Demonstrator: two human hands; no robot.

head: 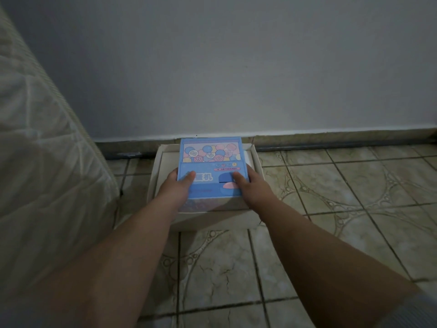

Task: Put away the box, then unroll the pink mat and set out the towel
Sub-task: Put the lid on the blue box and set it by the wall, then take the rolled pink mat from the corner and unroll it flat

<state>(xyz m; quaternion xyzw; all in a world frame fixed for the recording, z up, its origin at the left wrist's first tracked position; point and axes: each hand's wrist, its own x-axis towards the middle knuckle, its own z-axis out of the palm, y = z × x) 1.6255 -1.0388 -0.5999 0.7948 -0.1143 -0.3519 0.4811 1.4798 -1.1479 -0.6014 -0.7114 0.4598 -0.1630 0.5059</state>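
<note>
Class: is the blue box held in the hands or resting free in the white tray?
Held: the left hand and right hand grip the blue box over the white tray.

Head-worn, looking forward and down, close above tiled floor (pixel 307 233), facing wall (pixel 236 67) ahead.

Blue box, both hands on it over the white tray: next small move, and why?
Probably lower the blue box the rest of the way into the white tray and let go. The left hand and right hand grip its near corners, it already sits within the tray's rim by the wall, and no mat or towel is in view yet.
</note>
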